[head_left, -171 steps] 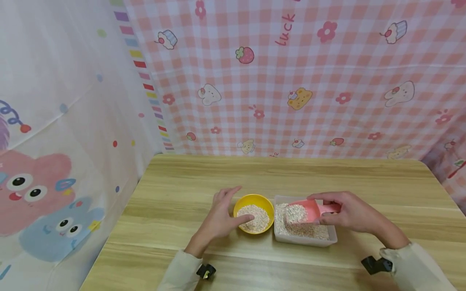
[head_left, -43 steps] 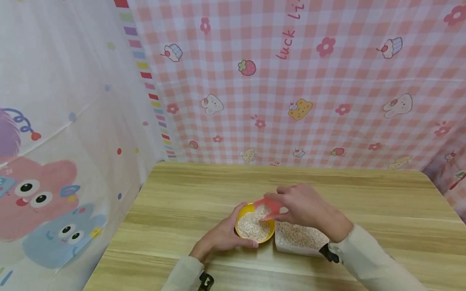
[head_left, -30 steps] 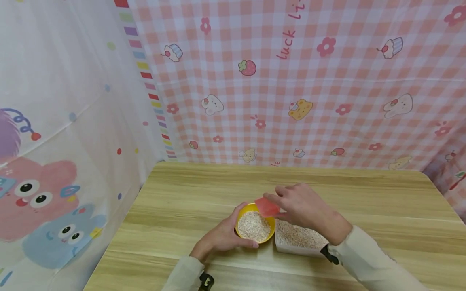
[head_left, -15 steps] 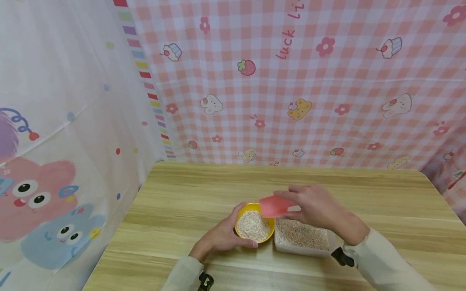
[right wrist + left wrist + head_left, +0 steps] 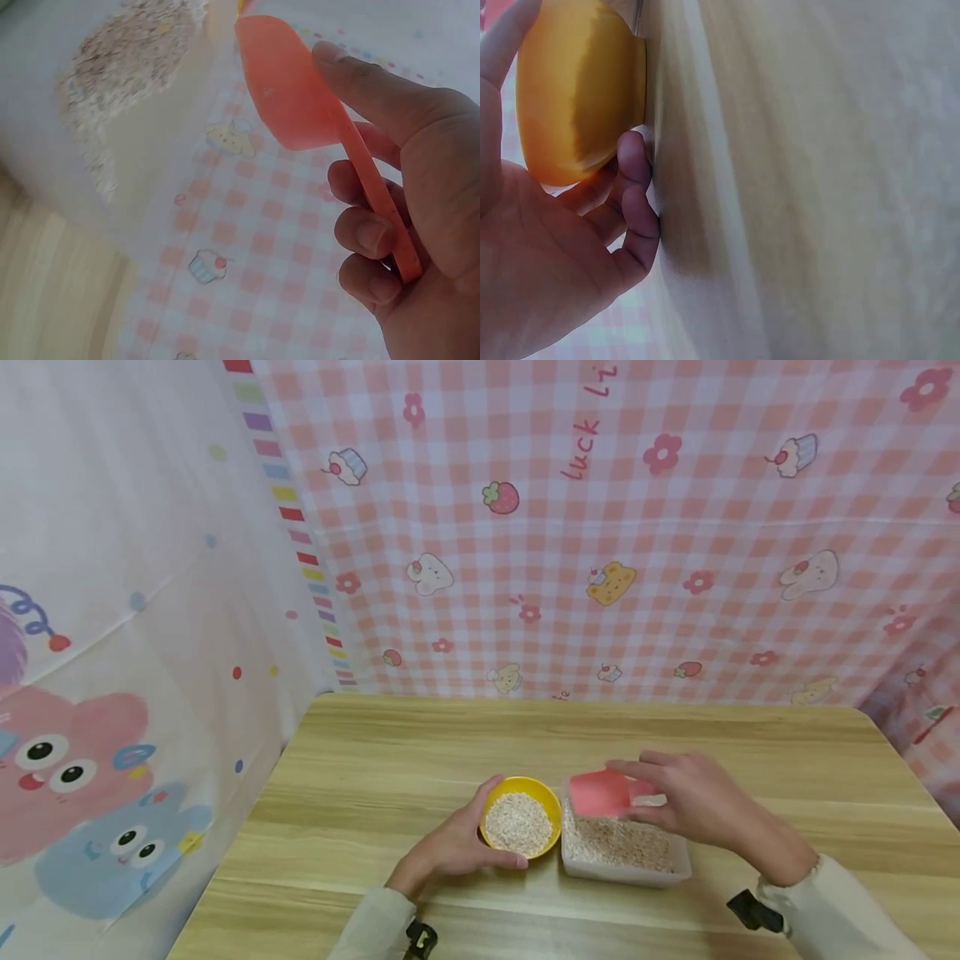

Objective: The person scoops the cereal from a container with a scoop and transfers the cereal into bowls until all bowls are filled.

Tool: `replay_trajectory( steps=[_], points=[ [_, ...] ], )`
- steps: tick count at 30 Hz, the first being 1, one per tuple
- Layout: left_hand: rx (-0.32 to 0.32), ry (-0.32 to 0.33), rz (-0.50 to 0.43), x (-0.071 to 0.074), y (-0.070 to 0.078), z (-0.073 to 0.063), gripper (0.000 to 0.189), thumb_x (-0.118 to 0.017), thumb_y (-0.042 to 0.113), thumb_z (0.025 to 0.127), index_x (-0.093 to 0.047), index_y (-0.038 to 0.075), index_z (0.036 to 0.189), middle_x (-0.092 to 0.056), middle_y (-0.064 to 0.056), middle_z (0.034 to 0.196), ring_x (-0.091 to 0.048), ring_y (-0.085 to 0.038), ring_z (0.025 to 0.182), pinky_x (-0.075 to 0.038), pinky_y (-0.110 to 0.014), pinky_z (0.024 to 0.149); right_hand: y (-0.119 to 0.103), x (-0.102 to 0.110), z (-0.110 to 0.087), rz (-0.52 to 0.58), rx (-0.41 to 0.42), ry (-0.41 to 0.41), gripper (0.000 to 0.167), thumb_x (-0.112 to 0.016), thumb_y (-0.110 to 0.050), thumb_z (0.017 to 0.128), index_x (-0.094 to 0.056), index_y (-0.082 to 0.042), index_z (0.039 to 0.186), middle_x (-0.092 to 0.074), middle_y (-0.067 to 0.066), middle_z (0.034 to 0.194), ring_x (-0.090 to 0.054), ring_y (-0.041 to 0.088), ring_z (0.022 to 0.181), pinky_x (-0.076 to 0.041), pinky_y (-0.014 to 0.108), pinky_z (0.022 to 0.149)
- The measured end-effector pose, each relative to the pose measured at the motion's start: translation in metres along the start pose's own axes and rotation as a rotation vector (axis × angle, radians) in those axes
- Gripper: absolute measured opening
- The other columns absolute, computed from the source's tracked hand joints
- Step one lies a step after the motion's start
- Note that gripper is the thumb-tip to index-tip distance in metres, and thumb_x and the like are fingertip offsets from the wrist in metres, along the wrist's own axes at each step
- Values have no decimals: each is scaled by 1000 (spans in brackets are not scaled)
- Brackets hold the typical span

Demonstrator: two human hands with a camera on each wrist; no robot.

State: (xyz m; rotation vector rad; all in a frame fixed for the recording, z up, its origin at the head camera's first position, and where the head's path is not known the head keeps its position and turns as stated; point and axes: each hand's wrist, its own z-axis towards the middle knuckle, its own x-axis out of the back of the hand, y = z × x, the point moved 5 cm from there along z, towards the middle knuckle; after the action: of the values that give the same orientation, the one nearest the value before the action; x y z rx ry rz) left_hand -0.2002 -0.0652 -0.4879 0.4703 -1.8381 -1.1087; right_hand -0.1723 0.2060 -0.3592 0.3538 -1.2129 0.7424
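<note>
A pink scoop (image 5: 600, 793) is held by its handle in my right hand (image 5: 693, 797), over the left part of a translucent plastic tub (image 5: 626, 872). Oat flakes (image 5: 622, 843) lie in the tub. In the right wrist view, fingers curl round the scoop's handle and the thumb lies along it; no oats show in the scoop. My left hand (image 5: 457, 843) holds a yellow bowl (image 5: 542, 791) by its side, thumb at the near rim. Inside the bowl is a mound of oats (image 5: 517, 824). The left wrist view shows the lower fingers (image 5: 634, 161) curled beneath the bowl's side, against the table.
Bowl and tub stand side by side on a wood-grain table (image 5: 390, 735). Behind the table hangs a pink checked cloth (image 5: 570, 543), and a white patterned cloth (image 5: 172, 635) hangs at the left.
The scoop, earlier loaded with oats over the tub, was tipped over the bowl and has since moved right, back over the tub. My left hand has closed round the bowl.
</note>
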Motion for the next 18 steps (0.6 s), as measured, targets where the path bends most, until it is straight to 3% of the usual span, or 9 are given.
replay_trajectory(
  steps=[8, 14, 18],
  points=[
    [-46, -2, 25, 2, 2, 1, 118, -88, 45, 72, -12, 19, 159, -38, -12, 155, -40, -31, 138, -29, -57, 114, 12, -6, -21, -8, -61, -120, 54, -87, -32, 73, -70, -13, 121, -71, 3, 92, -61, 5, 65, -43, 24, 53],
    [-63, 0, 26, 2, 4, 1, 118, -88, 43, 72, -13, 16, 159, -33, -11, 158, -36, -30, 141, -26, -56, 116, 18, -12, -29, 3, -102, -211, 54, -87, -30, 73, -71, -9, 120, -69, 0, 90, -56, 0, 63, -42, 23, 53],
    [-70, 6, 37, 1, 3, 1, 119, -88, 43, 72, -12, 14, 159, -27, -11, 161, -32, -31, 144, -25, -56, 117, 19, -13, -33, -21, -126, -220, 54, -88, -30, 71, -72, -10, 118, -65, -5, 84, -52, -1, 60, -41, 23, 52]
  ],
)
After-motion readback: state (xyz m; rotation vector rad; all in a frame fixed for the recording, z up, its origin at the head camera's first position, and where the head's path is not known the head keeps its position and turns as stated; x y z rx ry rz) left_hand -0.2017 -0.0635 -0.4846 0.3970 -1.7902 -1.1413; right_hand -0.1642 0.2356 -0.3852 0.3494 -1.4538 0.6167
